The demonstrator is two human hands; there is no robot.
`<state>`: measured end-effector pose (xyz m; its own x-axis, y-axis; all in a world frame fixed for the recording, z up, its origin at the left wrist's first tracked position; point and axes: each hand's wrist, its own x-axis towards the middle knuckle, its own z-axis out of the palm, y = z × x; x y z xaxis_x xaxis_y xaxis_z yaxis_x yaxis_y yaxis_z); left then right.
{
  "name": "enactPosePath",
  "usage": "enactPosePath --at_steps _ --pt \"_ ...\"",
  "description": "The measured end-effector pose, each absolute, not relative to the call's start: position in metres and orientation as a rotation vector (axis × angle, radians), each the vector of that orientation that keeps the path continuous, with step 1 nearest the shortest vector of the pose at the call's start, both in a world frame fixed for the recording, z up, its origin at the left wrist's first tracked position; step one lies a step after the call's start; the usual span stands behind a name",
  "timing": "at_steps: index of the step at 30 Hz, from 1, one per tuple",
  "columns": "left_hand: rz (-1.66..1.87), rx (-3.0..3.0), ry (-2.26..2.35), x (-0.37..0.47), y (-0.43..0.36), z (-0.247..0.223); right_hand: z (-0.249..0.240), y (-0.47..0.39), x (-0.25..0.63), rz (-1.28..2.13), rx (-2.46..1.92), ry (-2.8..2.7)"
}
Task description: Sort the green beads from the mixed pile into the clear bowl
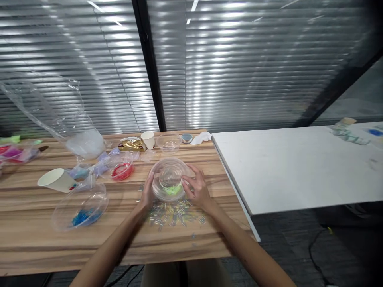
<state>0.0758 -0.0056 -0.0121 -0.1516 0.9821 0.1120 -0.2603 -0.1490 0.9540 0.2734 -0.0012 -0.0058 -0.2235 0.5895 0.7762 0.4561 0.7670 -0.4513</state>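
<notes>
A round clear plastic bowl [170,162] with bright green small pieces [173,189] in it is between my hands, tilted toward me. My left hand [147,192] is closed on the bowl's left side, its fingers partly hidden behind the wall. On the right side, my right hand [196,188] grips the rim with bent fingers; its thumb and fingertips sit close together at the wall. Just below the bowl, many small clear and yellowish tube-like pieces [175,213] lie scattered on the wooden table [167,249].
Left are a clear bowl with blue pieces [82,217], a paper cup on its side [56,180] and a bowl with red pieces [122,171]. Behind stand a gold packet [132,144], an upright paper cup [148,140] and another clear bowl [169,142]. A white table [287,171] adjoins at right.
</notes>
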Motion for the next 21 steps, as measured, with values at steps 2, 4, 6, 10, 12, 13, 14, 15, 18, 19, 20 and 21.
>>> enactPosePath --at_steps 2,4,6,10,12,13,14,15,18,19,20,21 --pt "1.473 1.027 1.0 0.075 -0.006 -0.011 -0.01 -0.001 0.272 0.24 -0.827 -1.843" --pt "1.42 1.033 0.977 0.074 -0.006 -0.011 -0.014 -0.001 0.272 0.309 -0.861 -1.826" --pt "1.373 1.044 0.962 0.072 -0.006 -0.012 -0.016 -0.001 0.273 0.337 -0.898 -1.792" --pt "1.313 1.104 0.96 0.07 -0.004 -0.014 -0.016 0.002 0.278 0.336 -0.935 -1.644" --pt "1.278 1.162 0.972 0.07 -0.004 -0.014 -0.015 0.004 0.281 0.34 -0.951 -1.564" --pt "1.249 1.203 0.978 0.069 -0.004 -0.014 -0.015 0.006 0.282 0.344 -0.965 -1.526" --pt "1.206 1.253 0.981 0.068 -0.004 -0.012 -0.015 0.007 0.283 0.346 -0.982 -1.49" --pt "1.145 1.314 0.978 0.067 -0.004 -0.01 -0.015 0.009 0.285 0.348 -1.001 -1.458" --pt "0.872 1.536 0.93 0.062 -0.007 0.002 -0.016 0.014 0.288 0.324 -1.067 -1.362" --pt "0.775 1.611 0.9 0.061 -0.008 0.007 -0.016 0.016 0.29 0.299 -1.088 -1.341" --pt "0.68 1.678 0.865 0.06 -0.008 0.012 -0.017 0.018 0.291 0.269 -1.105 -1.332" --pt "0.586 1.733 0.827 0.059 -0.009 0.015 -0.018 0.019 0.292 0.236 -1.114 -1.334"
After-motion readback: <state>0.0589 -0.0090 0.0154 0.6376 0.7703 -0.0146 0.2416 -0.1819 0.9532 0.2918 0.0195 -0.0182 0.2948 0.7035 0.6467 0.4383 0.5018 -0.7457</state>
